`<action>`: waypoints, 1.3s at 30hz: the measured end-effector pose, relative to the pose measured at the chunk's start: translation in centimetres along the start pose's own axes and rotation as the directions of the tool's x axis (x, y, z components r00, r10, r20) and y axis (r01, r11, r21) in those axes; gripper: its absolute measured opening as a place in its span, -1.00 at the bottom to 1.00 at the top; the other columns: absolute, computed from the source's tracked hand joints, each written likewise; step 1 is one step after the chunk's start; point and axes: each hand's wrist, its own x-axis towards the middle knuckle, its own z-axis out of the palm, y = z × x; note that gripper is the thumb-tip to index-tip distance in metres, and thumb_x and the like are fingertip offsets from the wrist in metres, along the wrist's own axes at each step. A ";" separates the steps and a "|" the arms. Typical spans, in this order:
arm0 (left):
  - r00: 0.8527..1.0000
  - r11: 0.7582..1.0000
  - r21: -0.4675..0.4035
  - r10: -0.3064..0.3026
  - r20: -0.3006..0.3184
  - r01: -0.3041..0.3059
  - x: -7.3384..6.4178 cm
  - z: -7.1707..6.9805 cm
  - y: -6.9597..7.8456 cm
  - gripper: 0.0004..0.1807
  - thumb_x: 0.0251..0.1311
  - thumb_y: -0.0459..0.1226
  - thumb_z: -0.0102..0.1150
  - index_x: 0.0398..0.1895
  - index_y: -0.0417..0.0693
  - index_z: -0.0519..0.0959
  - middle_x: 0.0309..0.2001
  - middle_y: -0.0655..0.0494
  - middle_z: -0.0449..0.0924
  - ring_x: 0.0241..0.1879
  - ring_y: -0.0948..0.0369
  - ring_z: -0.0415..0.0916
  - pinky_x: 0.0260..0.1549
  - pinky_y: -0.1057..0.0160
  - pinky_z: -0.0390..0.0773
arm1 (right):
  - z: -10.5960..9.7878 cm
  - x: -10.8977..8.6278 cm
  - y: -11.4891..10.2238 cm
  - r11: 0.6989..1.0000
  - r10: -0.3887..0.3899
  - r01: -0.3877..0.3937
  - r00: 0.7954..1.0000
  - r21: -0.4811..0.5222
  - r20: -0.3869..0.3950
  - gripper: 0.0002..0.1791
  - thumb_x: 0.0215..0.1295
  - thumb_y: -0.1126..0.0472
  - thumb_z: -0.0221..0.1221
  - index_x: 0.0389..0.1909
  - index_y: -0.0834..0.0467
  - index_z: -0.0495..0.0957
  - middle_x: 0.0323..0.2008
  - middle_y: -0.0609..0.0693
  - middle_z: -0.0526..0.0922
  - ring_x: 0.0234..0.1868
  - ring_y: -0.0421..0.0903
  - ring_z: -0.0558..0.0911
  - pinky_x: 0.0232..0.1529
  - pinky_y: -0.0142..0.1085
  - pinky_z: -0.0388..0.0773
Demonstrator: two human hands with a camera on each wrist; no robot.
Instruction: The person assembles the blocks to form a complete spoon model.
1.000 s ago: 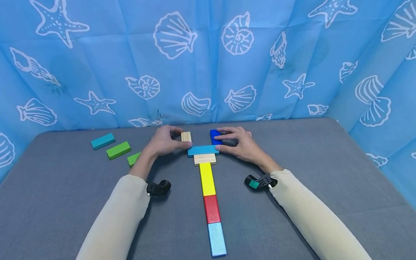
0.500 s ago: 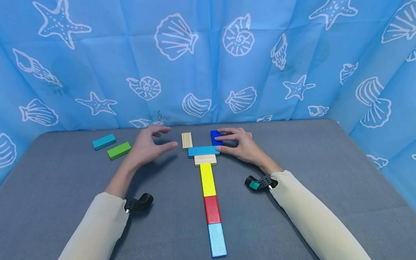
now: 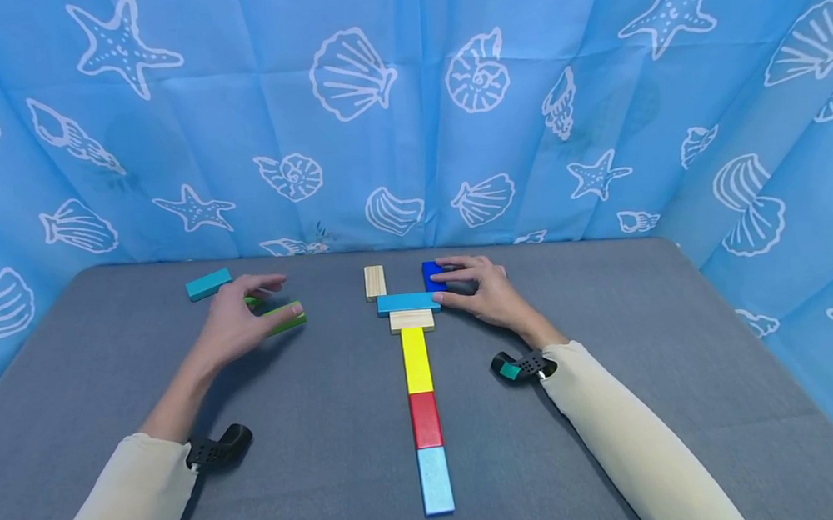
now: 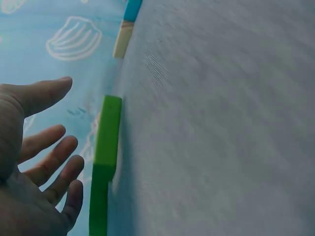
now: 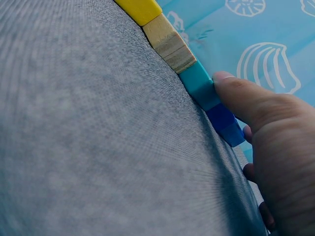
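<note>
My left hand (image 3: pixel 237 319) hovers at the near green block (image 3: pixel 290 322), fingers spread and thumb over the block's top. A second green block (image 3: pixel 251 300) shows behind its fingers, partly covered. In the left wrist view the palm faces the green block (image 4: pixel 108 132), with a gap between them. My right hand (image 3: pixel 491 290) rests at the top of a block figure. Its thumb touches the right end of the light blue crosswise block (image 3: pixel 401 304), and its fingertips lie on the dark blue block (image 3: pixel 429 270). In the right wrist view, the hand largely hides its fingers.
Left of the dark blue block stands a plain wooden block (image 3: pixel 374 282). Below the crosswise block, a wooden block (image 3: pixel 411 321), a yellow block (image 3: pixel 416 359), a red block (image 3: pixel 425 420) and a pale blue block (image 3: pixel 435 480) form a column. A turquoise block (image 3: pixel 206 285) lies far left.
My left hand has left the upright wooden block and moved left to the green blocks. The right hand has stayed where it was.
</note>
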 end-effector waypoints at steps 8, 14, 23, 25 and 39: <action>1.000 0.999 0.032 0.015 -0.023 -0.014 -1.1 -0.3 -1.1 -0.31 0.27 -0.04 0.38 0.33 -0.27 0.48 0.24 -0.30 0.47 0.19 -0.23 0.42 0.06 -0.27 0.43 | 0.0 0.0 -0.1 1.000 0.000 0.000 1.000 -0.008 -0.002 -0.55 0.31 0.02 0.37 0.19 0.05 0.67 0.39 0.02 0.46 0.38 0.14 0.29 0.26 0.24 0.01; 1.000 0.997 0.078 0.003 -0.014 -0.002 -1.4 -0.3 -1.4 -0.33 0.26 -0.06 0.39 0.31 -0.29 0.49 0.25 -0.34 0.44 0.17 -0.25 0.42 0.08 -0.28 0.40 | 0.0 0.0 -0.1 1.000 -0.009 0.009 1.000 -0.005 -0.002 -0.55 0.31 0.03 0.37 0.19 0.05 0.67 0.39 0.03 0.46 0.38 0.14 0.30 0.26 0.25 0.01; 1.000 0.993 0.118 -0.022 0.006 0.022 -1.5 -0.2 -1.9 -0.30 0.22 -0.08 0.43 0.33 -0.29 0.49 0.24 -0.36 0.44 0.14 -0.25 0.44 0.03 -0.26 0.42 | 0.0 0.0 0.1 1.000 -0.015 0.015 1.000 0.008 -0.002 -0.56 0.32 0.03 0.37 0.18 0.05 0.67 0.38 0.02 0.47 0.38 0.14 0.30 0.28 0.27 -0.03; 1.000 0.992 0.125 -0.031 0.007 0.030 -1.5 -0.1 -1.9 -0.31 0.21 -0.07 0.43 0.31 -0.29 0.50 0.21 -0.36 0.46 0.12 -0.24 0.44 0.01 -0.24 0.42 | 0.0 0.0 0.1 1.000 -0.016 0.016 1.000 0.006 -0.002 -0.56 0.32 0.03 0.36 0.19 0.05 0.67 0.39 0.02 0.47 0.38 0.14 0.29 0.28 0.27 -0.03; 0.997 0.988 0.138 -0.073 0.003 0.072 -1.5 0.0 -2.1 -0.42 0.22 -0.13 0.41 0.24 -0.24 0.59 0.21 -0.37 0.44 0.11 -0.24 0.42 0.01 -0.25 0.41 | 0.0 0.0 0.0 1.000 -0.009 0.009 1.000 -0.003 0.004 -0.55 0.32 0.03 0.36 0.19 0.05 0.67 0.39 0.02 0.46 0.38 0.14 0.29 0.28 0.26 -0.01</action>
